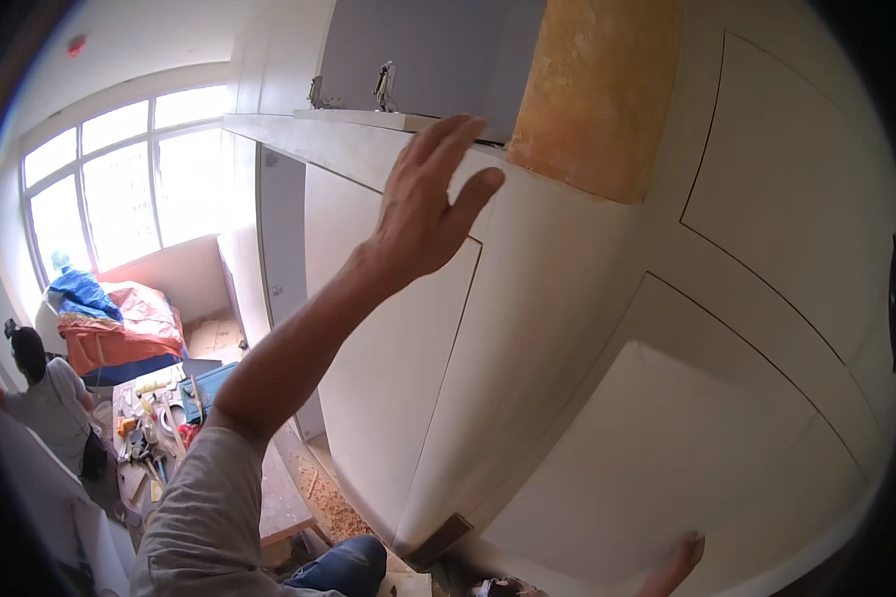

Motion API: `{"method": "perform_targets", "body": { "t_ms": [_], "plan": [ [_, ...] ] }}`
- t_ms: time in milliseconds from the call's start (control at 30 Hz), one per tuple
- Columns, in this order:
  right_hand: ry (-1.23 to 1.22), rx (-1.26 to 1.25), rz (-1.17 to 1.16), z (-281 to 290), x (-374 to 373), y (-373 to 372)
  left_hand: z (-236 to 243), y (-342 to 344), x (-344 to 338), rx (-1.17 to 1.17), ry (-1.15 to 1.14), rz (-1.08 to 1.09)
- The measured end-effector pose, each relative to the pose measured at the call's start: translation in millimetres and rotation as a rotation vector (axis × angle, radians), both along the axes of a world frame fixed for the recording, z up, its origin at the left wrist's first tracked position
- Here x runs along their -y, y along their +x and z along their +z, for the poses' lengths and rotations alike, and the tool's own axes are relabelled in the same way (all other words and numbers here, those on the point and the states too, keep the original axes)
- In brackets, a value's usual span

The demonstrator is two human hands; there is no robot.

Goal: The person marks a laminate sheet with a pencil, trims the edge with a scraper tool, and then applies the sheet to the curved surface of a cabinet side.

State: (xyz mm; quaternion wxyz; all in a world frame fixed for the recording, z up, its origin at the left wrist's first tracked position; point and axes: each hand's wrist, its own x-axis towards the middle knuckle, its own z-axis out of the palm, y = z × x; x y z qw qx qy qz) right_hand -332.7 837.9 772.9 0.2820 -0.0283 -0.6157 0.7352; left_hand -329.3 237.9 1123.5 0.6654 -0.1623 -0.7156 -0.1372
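Observation:
My left hand (pixel 433 199) is raised with its fingers and thumb apart, holding nothing. It is in front of the cream cabinet front (pixel 567 239), just below the edge of an open upper compartment (pixel 433 60). A yellow-brown, blotchy strip (pixel 597 95) runs up the cabinet to the right of that hand. Low on the right, my right hand (pixel 679 562) shows only in part, its fingers curled against a pale, smooth white panel (pixel 607 468). What those fingers hold, if anything, is hidden.
Metal hinges (pixel 384 88) stick up at the compartment's edge. A workbench (pixel 129 478) strewn with tools stands on the left, with another person (pixel 50 398) beside it. Red and blue sheeting (pixel 119 323) covers a pile below the window (pixel 119 159). Wood shavings (pixel 334 507) lie on the floor.

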Motion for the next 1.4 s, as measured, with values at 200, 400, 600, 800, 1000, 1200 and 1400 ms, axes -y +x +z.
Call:
{"method": "perform_targets", "body": {
  "t_ms": [200, 400, 600, 800, 1000, 1200, 1400],
  "plan": [
    [0.007, -0.151, -0.100, 108.3, 59.5, -68.6, 2.9, -44.1, -1.2, 0.095, -0.050, 0.057],
    [-0.052, -0.312, 0.305, 258.5, 84.7, -100.5, 12.6, -45.2, 0.8, 0.047, -0.049, -0.062],
    [0.038, -0.261, 0.242, 319.7, 130.2, -106.7, 13.6, -34.4, -12.4, 0.210, 0.081, -0.099],
    [-0.021, -0.327, 0.308, 403.7, 188.5, -120.6, 19.3, -25.9, 3.9, 0.324, 0.080, -0.130],
    [-0.155, -0.384, 0.165, 463.5, 219.2, -147.9, 30.7, -18.3, 4.6, 0.414, 0.080, -0.269],
    [0.052, -0.409, 0.399, 535.5, 258.7, -145.2, 62.4, 1.3, 10.9, 0.294, 0.472, -0.691],
    [-0.068, -0.483, 0.481, 571.0, 301.5, -163.5, 243.3, 28.7, -44.1, 0.231, 0.343, -0.636]
  ]
}}
